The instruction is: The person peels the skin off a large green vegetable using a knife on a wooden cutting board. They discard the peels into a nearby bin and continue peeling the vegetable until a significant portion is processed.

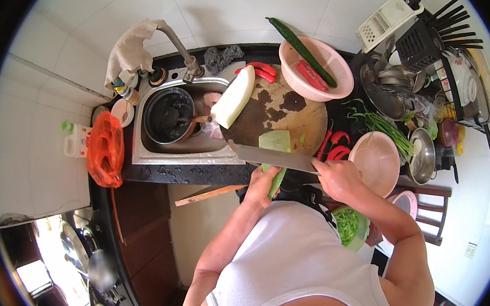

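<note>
My left hand [262, 185] grips a long piece of pale green gourd or melon [274, 142] at the near edge of a round wooden chopping board [307, 123]. A wide-bladed kitchen knife [277, 156] lies across the piece, its handle end in my right hand [338, 178]. A large white-fleshed wedge [236, 97] rests on the board's left side, partly over the sink rim. Red chillies [265, 71] lie behind it. More red chillies [337, 146] are right of the board. Whether the blade has entered the piece cannot be told.
On the left, a sink [143, 153] holds a dark pot [170, 115] under a faucet [189, 63]. A pink basket [347, 90] with a cucumber [302, 51] stands behind the board; another pink basket [376, 165], green stalks [388, 130] and a metal pan [422, 162] are right.
</note>
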Tool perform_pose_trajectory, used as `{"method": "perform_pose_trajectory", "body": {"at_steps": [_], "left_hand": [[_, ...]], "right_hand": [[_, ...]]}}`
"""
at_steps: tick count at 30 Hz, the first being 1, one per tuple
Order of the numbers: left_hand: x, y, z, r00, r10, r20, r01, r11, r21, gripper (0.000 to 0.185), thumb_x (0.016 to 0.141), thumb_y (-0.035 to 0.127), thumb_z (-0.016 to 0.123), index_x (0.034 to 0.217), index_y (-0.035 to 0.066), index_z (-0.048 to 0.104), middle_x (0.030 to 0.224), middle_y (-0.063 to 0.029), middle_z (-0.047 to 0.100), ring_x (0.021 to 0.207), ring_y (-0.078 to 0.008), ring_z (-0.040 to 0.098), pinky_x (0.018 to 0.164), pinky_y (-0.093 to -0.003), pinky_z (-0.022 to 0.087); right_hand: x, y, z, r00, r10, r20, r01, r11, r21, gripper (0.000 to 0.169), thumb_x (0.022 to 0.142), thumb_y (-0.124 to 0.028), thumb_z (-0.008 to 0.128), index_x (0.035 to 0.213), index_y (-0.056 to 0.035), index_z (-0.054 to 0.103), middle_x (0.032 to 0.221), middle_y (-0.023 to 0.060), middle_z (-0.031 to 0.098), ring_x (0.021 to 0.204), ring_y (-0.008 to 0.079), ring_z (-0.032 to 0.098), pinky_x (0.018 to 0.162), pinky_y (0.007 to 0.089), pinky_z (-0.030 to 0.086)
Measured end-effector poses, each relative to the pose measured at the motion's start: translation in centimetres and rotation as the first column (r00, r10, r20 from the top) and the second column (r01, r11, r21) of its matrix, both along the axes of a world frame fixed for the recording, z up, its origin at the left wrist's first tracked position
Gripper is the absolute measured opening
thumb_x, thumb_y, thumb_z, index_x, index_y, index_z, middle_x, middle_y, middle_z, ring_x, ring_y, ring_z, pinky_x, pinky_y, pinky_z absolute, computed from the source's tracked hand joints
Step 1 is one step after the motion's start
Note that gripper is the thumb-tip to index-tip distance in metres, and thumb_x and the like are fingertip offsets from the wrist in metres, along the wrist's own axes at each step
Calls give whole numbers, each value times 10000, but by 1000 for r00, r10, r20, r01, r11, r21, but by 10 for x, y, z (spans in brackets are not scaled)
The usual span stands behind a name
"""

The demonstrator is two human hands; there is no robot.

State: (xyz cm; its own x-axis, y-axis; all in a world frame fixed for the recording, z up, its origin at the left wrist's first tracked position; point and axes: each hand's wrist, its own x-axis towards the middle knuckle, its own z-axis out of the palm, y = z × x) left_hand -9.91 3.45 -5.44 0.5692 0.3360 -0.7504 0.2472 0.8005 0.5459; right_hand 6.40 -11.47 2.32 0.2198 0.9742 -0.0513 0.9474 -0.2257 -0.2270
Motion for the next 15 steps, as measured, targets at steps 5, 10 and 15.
{"method": "perform_pose_trajectory", "body": {"at_steps": [5, 10, 15], "left_hand": [[-2, 1, -2, 1000, -21, -4, 21, 1000, 1, 267, 910, 289, 661, 967, 53, 549, 718, -48, 574, 421, -139, 491, 324, -267, 349], [-4, 6, -13, 999, -45, 1, 45, 999, -24, 273, 904, 293, 668, 971, 56, 549, 736, -51, 580, 419, -138, 494, 322, -268, 351], [1, 6, -3, 1000, -20, 5, 20, 999, -34, 270, 901, 296, 671, 955, 60, 551, 717, -48, 573, 419, -135, 494, 318, -269, 347]], "right_hand": [[2, -3, 4, 1000, 15, -5, -14, 999, 33, 165, 798, -114, 624, 950, -50, 623, 620, 84, 605, 541, 273, 636, 478, 395, 497], [3, -1, 4, 997, 55, 46, -56, 998, 22, 127, 766, -92, 624, 881, -41, 610, 594, 88, 599, 509, 269, 630, 452, 393, 491], [6, 12, -4, 998, 54, 42, -55, 998, 21, 89, 755, -78, 617, 827, -34, 590, 597, 96, 611, 505, 271, 635, 444, 396, 494]]}}
